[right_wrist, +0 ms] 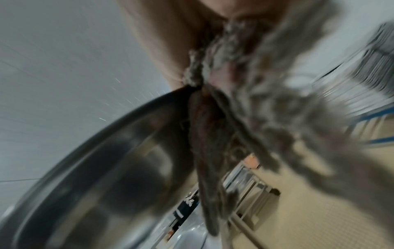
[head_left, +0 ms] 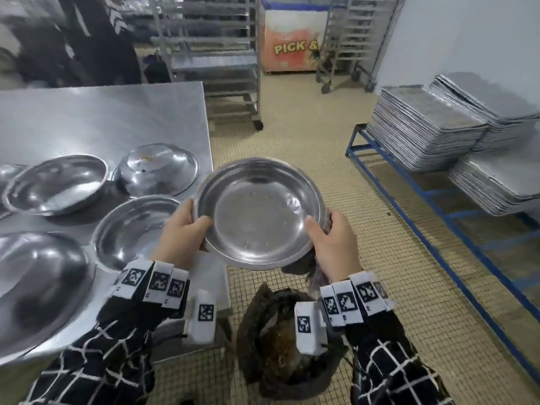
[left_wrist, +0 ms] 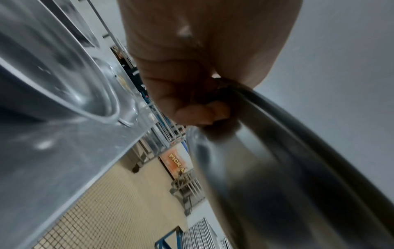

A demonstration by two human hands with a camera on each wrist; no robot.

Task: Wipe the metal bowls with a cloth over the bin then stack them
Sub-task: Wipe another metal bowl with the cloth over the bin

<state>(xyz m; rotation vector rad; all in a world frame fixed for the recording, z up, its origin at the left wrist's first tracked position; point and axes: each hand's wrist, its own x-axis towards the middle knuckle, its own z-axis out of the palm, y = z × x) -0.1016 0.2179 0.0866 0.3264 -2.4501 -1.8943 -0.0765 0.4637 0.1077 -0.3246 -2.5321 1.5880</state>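
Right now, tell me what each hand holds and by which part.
Left hand grips the metal bowl by its left rim; right hand grips the right rim, with the cloth bunched underneath.

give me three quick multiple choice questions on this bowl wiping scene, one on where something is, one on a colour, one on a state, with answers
1. Where is the bin?
A. on the steel table
B. on the floor below the held bowl
C. on the blue rack

2. What colour is the frame of the low rack under the stacked trays?
A. red
B. blue
C. green

3. How is the held bowl being handled?
A. left hand alone
B. resting on the table
C. both hands at its rim, opening up

Answers:
1 B: the head view shows the bin on the tiled floor, beneath the bowl and beside the table.
2 B: its bars are plainly blue.
3 C: the left hand has a grip on one rim, the right hand on the other with the cloth under it.
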